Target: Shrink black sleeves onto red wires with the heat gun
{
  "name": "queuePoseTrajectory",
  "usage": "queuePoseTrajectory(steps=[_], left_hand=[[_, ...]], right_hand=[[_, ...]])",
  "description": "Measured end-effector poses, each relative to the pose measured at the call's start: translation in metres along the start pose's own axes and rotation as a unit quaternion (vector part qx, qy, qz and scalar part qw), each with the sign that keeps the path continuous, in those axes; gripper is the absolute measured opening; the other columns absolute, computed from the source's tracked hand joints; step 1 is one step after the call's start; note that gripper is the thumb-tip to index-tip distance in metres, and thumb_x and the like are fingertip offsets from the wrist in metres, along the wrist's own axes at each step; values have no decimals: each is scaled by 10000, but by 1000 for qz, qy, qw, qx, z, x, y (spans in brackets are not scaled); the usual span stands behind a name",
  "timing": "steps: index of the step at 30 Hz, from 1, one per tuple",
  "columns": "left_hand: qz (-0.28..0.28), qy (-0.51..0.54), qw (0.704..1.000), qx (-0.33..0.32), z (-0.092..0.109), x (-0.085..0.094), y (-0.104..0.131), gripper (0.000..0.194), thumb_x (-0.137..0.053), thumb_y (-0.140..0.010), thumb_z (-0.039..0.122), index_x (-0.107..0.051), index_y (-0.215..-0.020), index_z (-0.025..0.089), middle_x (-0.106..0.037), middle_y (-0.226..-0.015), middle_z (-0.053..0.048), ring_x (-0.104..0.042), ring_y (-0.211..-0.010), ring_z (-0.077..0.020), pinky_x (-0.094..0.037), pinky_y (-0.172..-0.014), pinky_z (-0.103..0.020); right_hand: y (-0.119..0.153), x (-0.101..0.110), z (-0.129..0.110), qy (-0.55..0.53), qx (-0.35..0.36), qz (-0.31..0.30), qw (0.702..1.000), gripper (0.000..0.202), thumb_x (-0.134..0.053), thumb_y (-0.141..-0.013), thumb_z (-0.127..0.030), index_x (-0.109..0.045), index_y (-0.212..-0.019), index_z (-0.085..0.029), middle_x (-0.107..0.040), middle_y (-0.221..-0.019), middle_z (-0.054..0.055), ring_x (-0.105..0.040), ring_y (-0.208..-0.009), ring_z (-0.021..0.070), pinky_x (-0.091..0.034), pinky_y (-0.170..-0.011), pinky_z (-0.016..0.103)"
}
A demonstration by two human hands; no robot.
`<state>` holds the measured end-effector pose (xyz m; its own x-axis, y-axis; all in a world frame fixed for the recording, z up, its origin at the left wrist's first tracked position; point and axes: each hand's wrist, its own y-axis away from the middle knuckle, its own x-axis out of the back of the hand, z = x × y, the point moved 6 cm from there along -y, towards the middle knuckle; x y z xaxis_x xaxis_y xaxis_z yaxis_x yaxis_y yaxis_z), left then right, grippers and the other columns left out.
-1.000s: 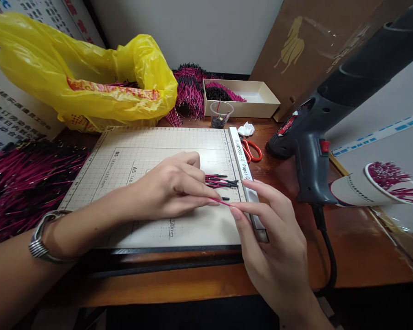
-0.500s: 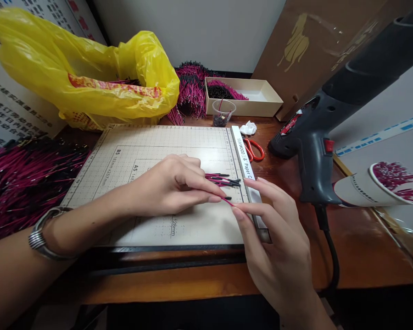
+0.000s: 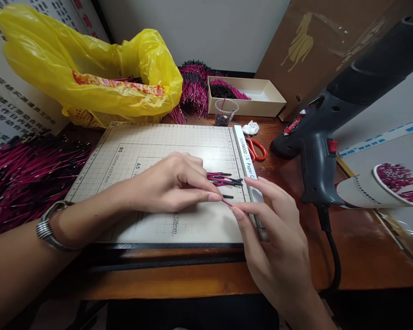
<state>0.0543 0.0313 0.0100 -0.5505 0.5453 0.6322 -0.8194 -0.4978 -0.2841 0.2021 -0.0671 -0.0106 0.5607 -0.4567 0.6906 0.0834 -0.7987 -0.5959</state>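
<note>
Over the paper cutter board (image 3: 199, 224), my left hand (image 3: 179, 183) pinches a thin magenta wire (image 3: 226, 202) between thumb and forefinger. The thumb and forefinger of my right hand (image 3: 278, 238) close on the same wire from the right; its other fingers are loosely spread. Only a short piece of wire shows between the two pinches. Just behind the fingertips lies a small bundle of magenta wires with black ends (image 3: 227, 179), partly hidden by my left hand. One separate black tip rests nearer, beside my left fingertips.
A large heap of wires (image 3: 37, 178) lies at left, below a yellow plastic bag (image 3: 92, 78). Behind the board stand a cardboard tray (image 3: 254, 107) and a clear cup (image 3: 226, 112). Orange-handled scissors (image 3: 256, 150), a heat gun (image 3: 318, 160) and a paper cup of magenta pieces (image 3: 361, 190) are at right.
The view has shifted slightly. Both hands keep their pinch on the wire, with a little more of the separate black tip showing behind the fingertips.
</note>
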Motion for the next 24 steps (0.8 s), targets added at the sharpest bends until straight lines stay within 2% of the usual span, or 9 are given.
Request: queuePoseTrajectory(steps=[4,10,13,20,24], left_hand=[[7,13,1000,-12,0,2,0,201,-667,-927,178,-838,-966,277,-661,-565,16,-515,-543,-113,-437,-592,-248],[12,14,1000,8,-1,4,0,148,-704,-923,243,-845,-922,290,-657,-544,13,-538,-553,-123,-434,-571,-255],[9,5,1000,10,-2,7,1,143,-721,-911,252,-836,-826,266,-655,-540,8,-530,-564,-127,-424,-561,-257],[8,-4,1000,-8,-1,12,3,312,-678,-939,209,-726,-631,220,-613,-516,22,-529,-555,-110,-417,-578,-256],[24,-24,999,6,-2,15,4,281,-618,-978,292,-765,-748,226,-653,-571,8,-546,-566,-126,-424,-570,-275]], right_hand=[[-2,0,1,-13,-10,0,1000,94,-606,-950,-173,-645,-1003,-241,-626,-1325,58,-561,-1308,193,-449,-1099,402],[-4,1,1,-24,-25,11,999,77,-611,-947,-182,-658,-972,-238,-643,-1292,67,-608,-1257,204,-487,-1051,409],[-4,1,2,-21,-27,11,999,83,-611,-947,-179,-664,-967,-239,-653,-1283,66,-620,-1233,196,-500,-1026,395],[-3,2,3,-28,-28,14,999,89,-602,-960,-177,-660,-973,-242,-661,-1268,51,-608,-1243,167,-471,-1049,362],[-3,2,4,-34,-27,15,999,95,-608,-954,-174,-658,-993,-246,-645,-1289,46,-594,-1257,162,-456,-1061,352]])
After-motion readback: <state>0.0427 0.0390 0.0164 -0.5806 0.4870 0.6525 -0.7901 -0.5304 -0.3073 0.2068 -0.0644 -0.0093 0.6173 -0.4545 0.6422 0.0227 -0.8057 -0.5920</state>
